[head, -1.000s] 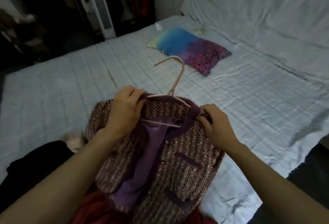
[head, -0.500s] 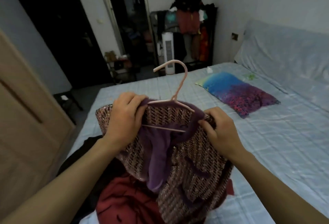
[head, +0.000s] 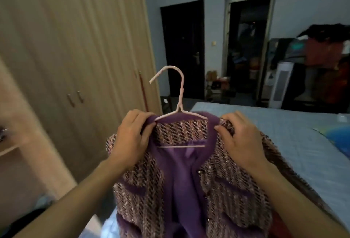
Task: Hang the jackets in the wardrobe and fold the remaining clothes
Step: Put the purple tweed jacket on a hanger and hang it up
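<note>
Raised since the earlier frame: tweed jacket (head: 189, 181), now lifted off the bed (head: 284, 133) and held up facing the wardrobe (head: 75, 48). Left hand (head: 130, 139) fingers clench its purple collar at one shoulder; right hand (head: 242, 143) fingers pinch the other. Between them, pink hanger (head: 180, 105), hook upright. Beyond the left fingers, wardrobe doors closed.
</note>
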Demonstrator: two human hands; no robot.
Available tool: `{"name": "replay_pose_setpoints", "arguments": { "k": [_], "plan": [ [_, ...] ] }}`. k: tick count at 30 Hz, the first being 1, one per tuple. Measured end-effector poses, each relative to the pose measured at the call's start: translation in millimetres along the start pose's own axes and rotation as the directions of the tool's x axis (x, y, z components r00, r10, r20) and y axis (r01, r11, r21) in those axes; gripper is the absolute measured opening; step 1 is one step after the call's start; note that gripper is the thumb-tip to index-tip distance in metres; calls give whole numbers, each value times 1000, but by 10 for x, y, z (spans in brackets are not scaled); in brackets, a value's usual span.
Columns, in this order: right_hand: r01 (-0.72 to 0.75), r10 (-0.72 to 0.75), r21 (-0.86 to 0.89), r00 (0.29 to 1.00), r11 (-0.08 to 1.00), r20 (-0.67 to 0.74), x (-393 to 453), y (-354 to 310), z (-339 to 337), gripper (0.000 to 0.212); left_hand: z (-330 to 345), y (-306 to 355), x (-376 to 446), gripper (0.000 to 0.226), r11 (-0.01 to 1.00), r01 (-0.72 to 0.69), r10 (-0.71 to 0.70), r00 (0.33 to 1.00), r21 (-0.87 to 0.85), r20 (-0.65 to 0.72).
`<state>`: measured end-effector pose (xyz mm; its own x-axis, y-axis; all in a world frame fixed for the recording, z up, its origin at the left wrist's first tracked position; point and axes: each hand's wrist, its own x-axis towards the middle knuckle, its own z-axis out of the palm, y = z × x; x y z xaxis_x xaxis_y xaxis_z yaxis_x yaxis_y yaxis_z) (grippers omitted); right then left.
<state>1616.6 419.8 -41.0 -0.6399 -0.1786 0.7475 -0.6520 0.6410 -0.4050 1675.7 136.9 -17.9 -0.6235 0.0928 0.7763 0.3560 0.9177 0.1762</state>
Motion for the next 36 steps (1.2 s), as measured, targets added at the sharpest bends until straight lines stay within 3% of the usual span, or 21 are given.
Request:
{"name": "replay_pose_setpoints", "arguments": {
  "k": [7,10,14,20,26,36],
  "plan": [
    [74,-86,159,994,984,70,190,-1499,1029,11,-1806,-1274,-857,42,973,176,-183,982,151,35],
    [90,-112,222,990,971,88,173,-2019,1435,13,-2578,-1896,-1359,39,933,271,-297,952,238,77],
    [70,-134,377,980,923,144,135,-2566,1956,25,-3251,-2385,-1841,30,899,371,-390,920,232,44],
    [100,-204,453,961,886,186,162,-3126,2670,13,-3606,-2800,-2185,15,853,427,-416,904,302,-103],
    [135,-286,536,935,833,209,380,-3389,3437,16,-3677,-3225,-2450,7,787,449,-430,891,424,-146],
    [142,-355,644,910,752,214,994,-3698,4343,14,-3721,-3628,-1998,9,628,500,-416,863,596,-286]
  ]
}}
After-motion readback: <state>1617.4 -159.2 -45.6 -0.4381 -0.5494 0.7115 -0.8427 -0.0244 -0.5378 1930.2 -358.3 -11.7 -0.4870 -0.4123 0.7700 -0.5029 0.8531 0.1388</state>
